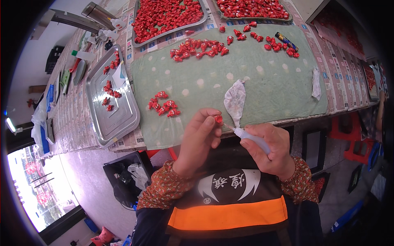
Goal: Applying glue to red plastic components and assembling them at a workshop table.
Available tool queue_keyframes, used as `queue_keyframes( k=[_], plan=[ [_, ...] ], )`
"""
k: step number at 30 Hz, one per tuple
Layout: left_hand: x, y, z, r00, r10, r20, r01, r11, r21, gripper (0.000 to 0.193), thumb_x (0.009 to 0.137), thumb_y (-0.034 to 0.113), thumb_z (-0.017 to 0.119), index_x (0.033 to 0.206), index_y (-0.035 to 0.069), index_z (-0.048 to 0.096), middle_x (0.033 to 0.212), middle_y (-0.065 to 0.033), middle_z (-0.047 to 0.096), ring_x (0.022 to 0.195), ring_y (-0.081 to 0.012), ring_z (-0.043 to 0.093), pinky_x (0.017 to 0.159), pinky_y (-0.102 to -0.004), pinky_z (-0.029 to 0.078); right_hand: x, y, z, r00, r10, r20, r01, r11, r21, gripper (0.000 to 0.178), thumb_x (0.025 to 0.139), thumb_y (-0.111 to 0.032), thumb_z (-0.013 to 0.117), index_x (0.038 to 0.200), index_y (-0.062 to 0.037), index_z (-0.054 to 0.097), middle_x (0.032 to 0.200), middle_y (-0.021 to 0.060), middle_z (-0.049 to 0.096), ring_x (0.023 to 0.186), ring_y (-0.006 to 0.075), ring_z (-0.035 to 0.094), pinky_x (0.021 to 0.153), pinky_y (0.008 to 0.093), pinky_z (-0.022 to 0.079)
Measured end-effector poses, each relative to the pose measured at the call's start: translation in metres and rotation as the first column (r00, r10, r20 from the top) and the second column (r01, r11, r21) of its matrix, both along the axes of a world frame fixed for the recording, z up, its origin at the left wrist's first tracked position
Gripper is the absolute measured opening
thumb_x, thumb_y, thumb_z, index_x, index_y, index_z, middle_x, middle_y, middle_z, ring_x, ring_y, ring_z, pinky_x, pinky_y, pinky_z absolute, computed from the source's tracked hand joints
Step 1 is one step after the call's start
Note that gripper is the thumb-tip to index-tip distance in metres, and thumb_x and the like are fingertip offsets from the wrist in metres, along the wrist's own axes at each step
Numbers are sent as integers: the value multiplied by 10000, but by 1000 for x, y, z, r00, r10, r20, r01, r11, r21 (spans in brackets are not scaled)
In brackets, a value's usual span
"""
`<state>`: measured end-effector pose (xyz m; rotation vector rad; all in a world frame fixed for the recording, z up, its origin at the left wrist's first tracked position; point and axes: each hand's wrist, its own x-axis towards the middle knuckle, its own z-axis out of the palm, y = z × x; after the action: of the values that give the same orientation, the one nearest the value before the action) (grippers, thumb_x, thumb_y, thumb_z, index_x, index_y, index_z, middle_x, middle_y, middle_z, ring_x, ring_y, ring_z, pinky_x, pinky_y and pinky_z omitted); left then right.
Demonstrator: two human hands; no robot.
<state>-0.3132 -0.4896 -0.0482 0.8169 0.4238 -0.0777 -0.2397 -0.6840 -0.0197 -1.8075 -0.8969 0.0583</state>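
My left hand (201, 133) pinches a small red piece (218, 119) between thumb and fingertips, just above the table's front edge. In my right hand (274, 148) is a pale squeeze bottle (256, 141) with a thin nozzle. Its tip points at the red piece; whether the two touch, I cannot tell. Behind the bottle a crumpled whitish cloth (235, 100) lies on the green spotted cloth (271, 90). To the left of my left hand sits a small group of red pieces (164, 104). A larger cluster of red pieces (199, 49) lies farther back.
A shallow metal tray (111, 127) with a few red pieces stands at the left. Two full trays of red pieces, one left (204, 12) and one right (254, 19), are at the back. A dark cylinder (286, 41) lies beside more red pieces. Red stools (355, 141) stand at right.
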Motion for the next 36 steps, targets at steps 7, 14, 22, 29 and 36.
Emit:
queue_keyframes(
  k=[7, 14, 22, 29, 36],
  plan=[
    [-2, 0, 0, 1000, -12, 13, 12, 1000, -11, 225, 994, 212, 537, 1156, 59, 514, 1020, -38, 548, 788, -74, 525, 530, -179, 426, 1, 1, -1, 1000, -17, 15, 17, 1000, 18, 279, 765, -51, 758, 1009, -50, 624, 804, 105, 663, 637, 262, 654, 552, 316, 496],
    [-2, 2, 1, 1000, -19, 4, 19, 999, -28, 223, 993, 227, 538, 1146, 66, 515, 1019, -35, 546, 787, -77, 524, 529, -179, 421, 5, -4, 2, 986, 22, -164, -14, 999, 48, 271, 809, -75, 749, 1023, -35, 586, 820, 74, 651, 668, 157, 641, 619, 267, 503],
    [0, 3, 1, 998, -55, -20, 52, 988, -142, 227, 1003, 281, 516, 1101, 77, 511, 951, -17, 508, 758, -75, 493, 521, -171, 402, 48, -17, -17, 925, -17, -381, 40, 998, 53, 288, 823, -100, 763, 1038, -21, 589, 915, 28, 627, 819, 72, 585, 718, 223, 478],
    [1, 3, 2, 997, -62, -39, 55, 988, -147, 258, 1003, 317, 513, 1094, 75, 517, 933, -23, 501, 750, -81, 476, 512, -170, 386, 69, -17, -28, 994, -50, 102, 71, 972, -222, 193, 811, -146, 739, 945, -37, 652, 849, 93, 595, 711, 237, 617, 633, 310, 483],
    [1, 4, 1, 998, -42, -44, 37, 993, -112, 282, 992, 332, 530, 1088, 67, 517, 922, -23, 502, 739, -80, 480, 507, -169, 381, 95, -18, -25, 967, -215, 139, 239, 953, -187, 152, 818, -106, 707, 940, -51, 636, 860, 88, 578, 718, 267, 607, 634, 352, 482]
  ],
)
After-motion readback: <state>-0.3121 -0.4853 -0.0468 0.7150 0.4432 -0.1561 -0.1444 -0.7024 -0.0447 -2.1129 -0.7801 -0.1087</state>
